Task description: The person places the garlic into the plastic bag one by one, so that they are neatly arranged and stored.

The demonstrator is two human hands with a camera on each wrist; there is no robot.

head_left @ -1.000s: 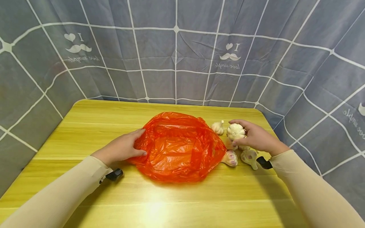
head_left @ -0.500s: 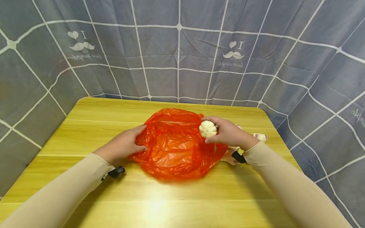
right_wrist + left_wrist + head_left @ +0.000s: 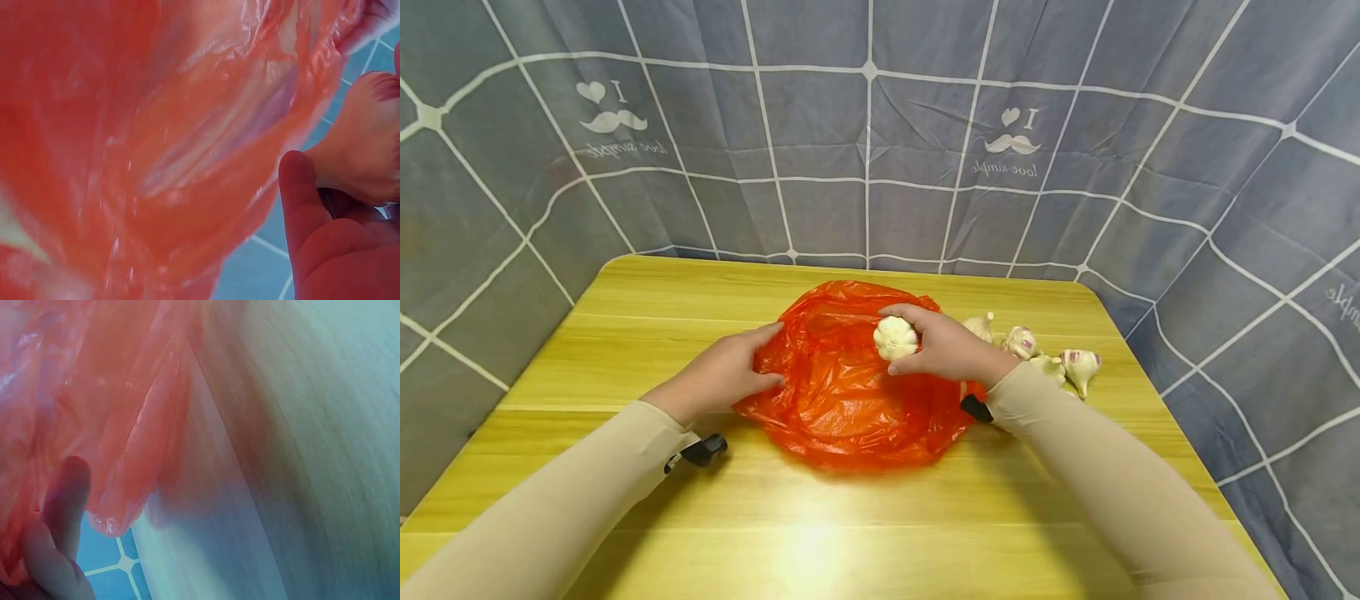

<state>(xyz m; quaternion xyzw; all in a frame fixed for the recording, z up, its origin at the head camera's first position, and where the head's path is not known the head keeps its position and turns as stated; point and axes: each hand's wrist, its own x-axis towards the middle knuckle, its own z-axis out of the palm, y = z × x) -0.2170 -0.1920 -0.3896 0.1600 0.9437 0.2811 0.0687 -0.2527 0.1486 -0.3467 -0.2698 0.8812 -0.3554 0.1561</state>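
A thin red plastic bag lies spread on the wooden table, its mouth facing up toward the head camera. My left hand holds the bag at its left edge, thumb and fingers apart there; the left wrist view shows fingers against the film. Over the bag's right part, my right hand grips a white garlic bulb between thumb and fingers. That garlic's pale stem and purple-streaked skin show in the right wrist view, beside the thumb. Right of the bag are several more garlic bulbs, partly hidden by the right arm.
The wooden table stretches in front of the bag and to its left. A grey curtain with white grid lines hangs behind the table and along its sides. Black wrist mounts sit under both sleeves.
My right hand has carried the garlic bulb leftward from the garlic group to above the bag. The left hand has stayed at the bag's left edge. The bag's right side has shifted slightly.
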